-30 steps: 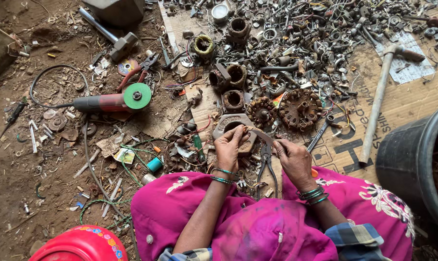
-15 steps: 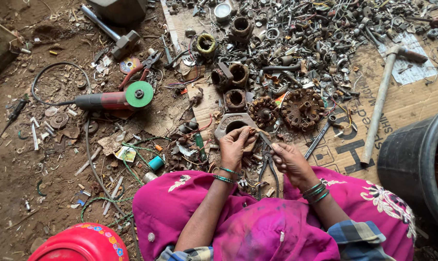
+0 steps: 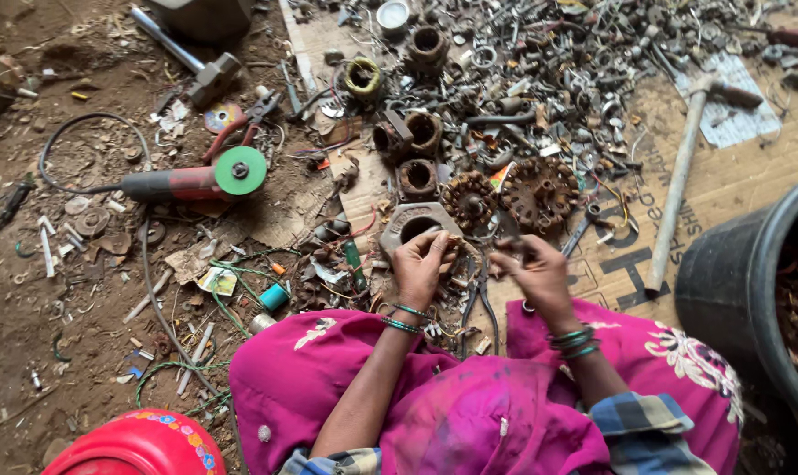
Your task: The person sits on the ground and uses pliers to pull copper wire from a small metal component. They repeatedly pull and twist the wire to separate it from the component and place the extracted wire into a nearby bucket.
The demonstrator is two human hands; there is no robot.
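A: Since I'm watching remotely, biggest stuff first: black tub point(image 3: 751, 290) at right edge on the flattened cardboard point(image 3: 733, 176), scrap metal pile point(image 3: 549, 79) spread over the top of it.

B: Closer in?

A: Pink-clad knees point(image 3: 469, 405) at the bottom, red plastic vessel point(image 3: 135, 444) bottom left. On the dirt floor at left I see a red angle grinder point(image 3: 197, 180) with a green disc, cord looping away. A hammer point(image 3: 680, 189) lies on the cardboard right of the hands, head near the tub.

B: Hands?

A: Left hand point(image 3: 421, 264) is curled, fingers pinched on a small wire-like piece point(image 3: 459, 242), right over a grey hexagonal housing point(image 3: 417, 224) that sits on the ground just in front of the knees. Right hand point(image 3: 540, 277) is also closed, fingertips pinching a small dark bit point(image 3: 511, 249); I can't tell what kind. The two hands are near each other, not touching.

B: Around them?

A: Two rusty toothed rotors point(image 3: 505, 195) just beyond the hands, rusty rings point(image 3: 417, 176) behind the housing, pliers point(image 3: 483, 308) on the ground between the knees, small teal spool point(image 3: 274, 296) left of the left knee.
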